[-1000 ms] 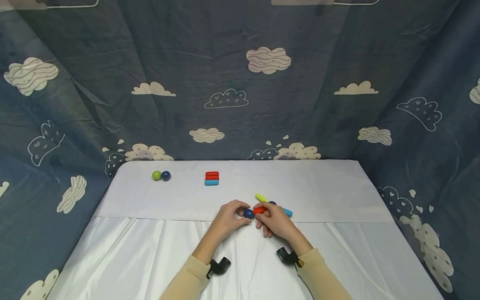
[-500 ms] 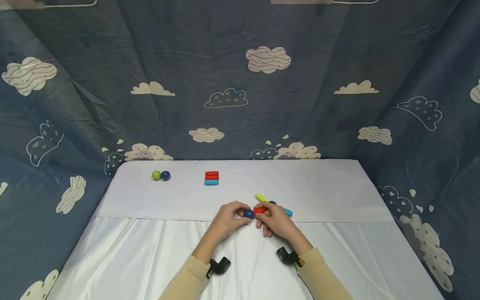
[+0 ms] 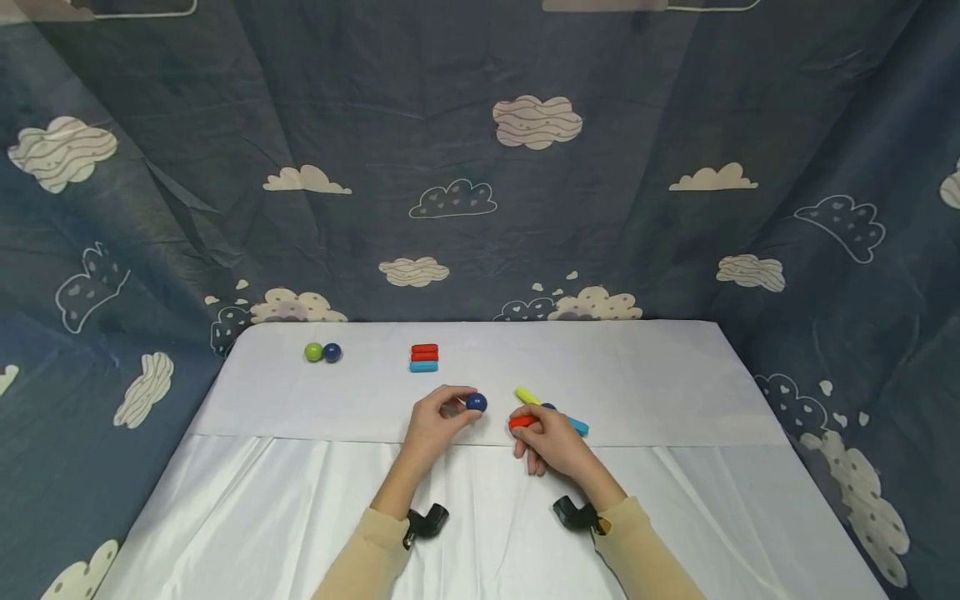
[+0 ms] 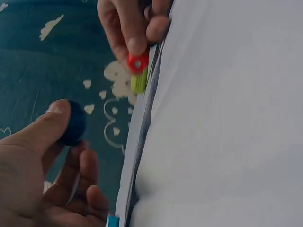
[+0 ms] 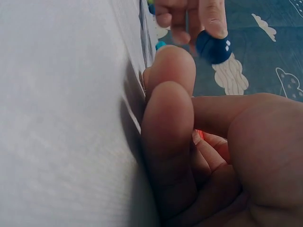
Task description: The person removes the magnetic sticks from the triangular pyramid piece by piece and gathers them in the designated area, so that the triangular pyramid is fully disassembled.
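Head view, held red stick sideways, free end leftward

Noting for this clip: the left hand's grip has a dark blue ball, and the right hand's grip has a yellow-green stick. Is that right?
Not quite: the grip of the right hand has a red stick, as the head view shows. The yellow-green stick shows just beyond that hand. The grip of the left hand does have a dark blue ball.
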`<action>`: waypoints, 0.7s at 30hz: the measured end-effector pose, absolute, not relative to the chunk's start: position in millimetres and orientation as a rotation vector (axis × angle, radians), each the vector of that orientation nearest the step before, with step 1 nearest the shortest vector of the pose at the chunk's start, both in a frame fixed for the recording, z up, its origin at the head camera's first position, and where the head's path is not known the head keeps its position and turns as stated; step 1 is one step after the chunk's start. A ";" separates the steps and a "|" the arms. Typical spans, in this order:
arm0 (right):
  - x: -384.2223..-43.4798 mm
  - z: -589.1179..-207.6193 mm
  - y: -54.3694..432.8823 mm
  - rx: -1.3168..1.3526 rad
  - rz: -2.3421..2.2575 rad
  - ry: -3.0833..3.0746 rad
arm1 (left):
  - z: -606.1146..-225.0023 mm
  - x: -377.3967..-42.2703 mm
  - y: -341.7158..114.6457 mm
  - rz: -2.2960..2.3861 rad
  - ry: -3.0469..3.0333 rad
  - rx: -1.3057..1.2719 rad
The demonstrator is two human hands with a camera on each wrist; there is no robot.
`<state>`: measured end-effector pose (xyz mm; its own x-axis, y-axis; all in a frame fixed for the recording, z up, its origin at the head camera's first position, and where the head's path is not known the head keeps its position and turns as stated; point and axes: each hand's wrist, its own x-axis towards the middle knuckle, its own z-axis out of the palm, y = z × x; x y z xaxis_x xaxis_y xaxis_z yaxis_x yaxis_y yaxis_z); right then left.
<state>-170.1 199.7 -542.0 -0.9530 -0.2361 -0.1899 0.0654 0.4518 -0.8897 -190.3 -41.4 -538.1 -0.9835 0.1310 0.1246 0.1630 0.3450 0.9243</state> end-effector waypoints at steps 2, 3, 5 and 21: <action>-170.0 -542.4 199.7 -0.150 -1.511 2.412 | -536.3 -194.5 -50.4 -1.782 -2.471 -0.203; -170.0 -542.3 199.9 -0.154 -1.515 2.408 | -534.6 -196.8 -55.4 -1.783 -2.434 -0.158; -170.1 -542.3 200.6 -0.165 -1.521 2.401 | -531.7 -202.2 -66.2 -1.755 -2.364 -0.074; -171.1 -542.2 200.5 -0.157 -1.506 2.410 | -537.1 -251.1 -135.5 -1.665 -1.993 0.656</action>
